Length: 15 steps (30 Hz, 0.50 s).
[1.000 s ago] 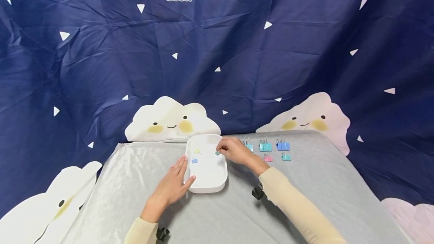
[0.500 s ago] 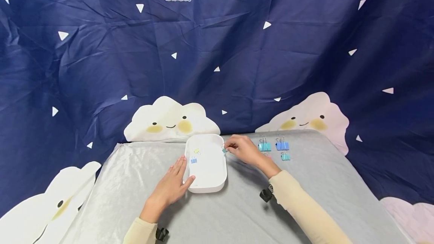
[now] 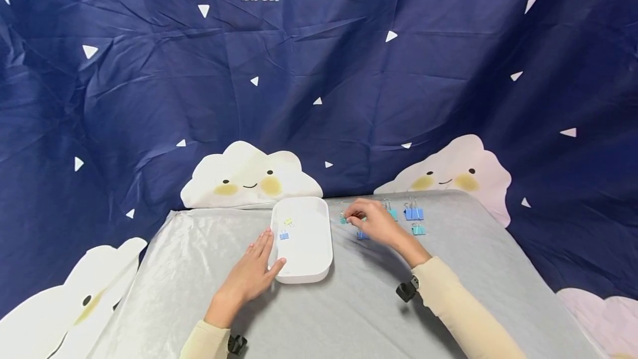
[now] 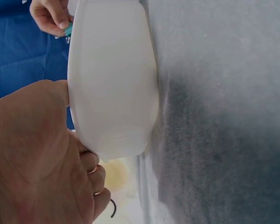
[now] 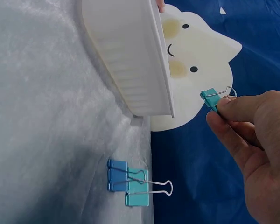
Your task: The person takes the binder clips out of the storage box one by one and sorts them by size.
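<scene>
My right hand (image 3: 375, 225) pinches a small teal binder clip (image 5: 211, 99) between thumb and fingertips, held up off the table to the right of a white plastic box (image 3: 304, 267). The clip's wire handles point back toward the hand. My left hand (image 3: 251, 267) rests along the left side of the box, fingers stretched forward at its rim and thumb near the front. A yellow binder clip (image 3: 288, 221) and a blue binder clip (image 3: 284, 235) lie in the left part of the box.
On the grey cloth (image 3: 319, 320), right of the box, stand a large blue clip (image 3: 413, 214), a large teal clip (image 5: 138, 193), a small teal clip (image 3: 418, 229) and another blue clip (image 5: 117, 175). A navy curtain (image 3: 319, 71) hangs behind.
My right hand has carried the teal binder clip from over the box to the right of its rim. A blue clip now shows beneath that hand; a pink clip became hidden. The left hand stays put.
</scene>
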### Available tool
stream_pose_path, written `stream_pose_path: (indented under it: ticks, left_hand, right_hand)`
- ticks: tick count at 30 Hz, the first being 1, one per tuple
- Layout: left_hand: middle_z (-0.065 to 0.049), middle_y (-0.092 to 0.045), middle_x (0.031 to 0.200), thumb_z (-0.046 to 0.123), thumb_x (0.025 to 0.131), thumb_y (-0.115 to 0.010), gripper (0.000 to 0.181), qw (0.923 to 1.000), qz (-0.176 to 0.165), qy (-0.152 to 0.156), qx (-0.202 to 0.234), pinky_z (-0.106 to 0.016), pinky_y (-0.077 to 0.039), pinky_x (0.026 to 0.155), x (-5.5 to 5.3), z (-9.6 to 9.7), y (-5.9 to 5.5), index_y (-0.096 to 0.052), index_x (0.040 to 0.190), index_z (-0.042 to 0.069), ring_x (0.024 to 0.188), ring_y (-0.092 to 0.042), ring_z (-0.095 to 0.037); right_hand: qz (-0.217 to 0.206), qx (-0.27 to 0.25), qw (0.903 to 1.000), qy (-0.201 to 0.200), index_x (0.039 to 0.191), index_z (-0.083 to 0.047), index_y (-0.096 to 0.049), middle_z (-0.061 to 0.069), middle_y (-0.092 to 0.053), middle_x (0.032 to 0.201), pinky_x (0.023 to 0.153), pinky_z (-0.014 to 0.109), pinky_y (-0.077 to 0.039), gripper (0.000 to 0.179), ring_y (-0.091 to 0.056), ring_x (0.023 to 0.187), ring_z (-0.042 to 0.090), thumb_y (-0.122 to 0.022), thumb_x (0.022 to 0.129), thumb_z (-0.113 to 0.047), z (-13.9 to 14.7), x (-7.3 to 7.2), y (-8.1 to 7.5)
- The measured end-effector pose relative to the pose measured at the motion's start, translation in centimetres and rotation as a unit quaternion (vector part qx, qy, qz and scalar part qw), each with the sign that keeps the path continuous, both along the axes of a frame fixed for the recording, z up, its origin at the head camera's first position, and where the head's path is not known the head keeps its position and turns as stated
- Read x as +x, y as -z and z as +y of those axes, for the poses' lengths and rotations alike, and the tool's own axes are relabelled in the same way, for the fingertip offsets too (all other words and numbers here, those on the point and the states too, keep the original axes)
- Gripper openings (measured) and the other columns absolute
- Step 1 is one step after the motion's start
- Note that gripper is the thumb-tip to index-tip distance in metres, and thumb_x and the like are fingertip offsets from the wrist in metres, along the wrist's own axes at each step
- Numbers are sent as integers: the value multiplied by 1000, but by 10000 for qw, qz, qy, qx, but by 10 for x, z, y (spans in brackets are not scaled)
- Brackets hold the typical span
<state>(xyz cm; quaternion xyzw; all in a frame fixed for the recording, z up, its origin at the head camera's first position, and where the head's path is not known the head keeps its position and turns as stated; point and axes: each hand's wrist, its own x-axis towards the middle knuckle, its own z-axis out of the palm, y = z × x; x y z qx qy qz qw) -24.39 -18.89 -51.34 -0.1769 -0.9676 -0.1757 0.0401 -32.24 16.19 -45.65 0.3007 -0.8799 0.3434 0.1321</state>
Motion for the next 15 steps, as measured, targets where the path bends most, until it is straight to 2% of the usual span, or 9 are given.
stream_pose_path:
  ticks: [6,11,15]
  left_hand:
    - [-25,-26,174,48,110,-51,81,9999,71,59,118,-60,-28,132,1,0,-1,-28,164,-8,162,-28,-43]
    - [-26,-27,173,49,110,-50,82,9996,216,110,166,-61,-30,131,0,-1,4,-29,164,-9,161,-30,-44]
    - [-25,-25,174,49,110,-50,82,9998,126,77,166,-60,-28,132,1,0,1,-28,164,-8,162,-28,-42]
  right_hand:
    - [9,71,9999,96,97,-12,-81,2,-76,94,83,34,-65,9,-73,88,13,-80,93,-4,11,8,1]
    - [-20,112,9997,202,97,-12,-81,1,-76,95,83,33,-65,10,-71,88,12,-80,93,-3,20,13,5]
    - [-81,91,9995,279,97,-10,-81,-1,-75,96,82,30,-65,11,-72,89,13,-80,92,-1,27,16,8]
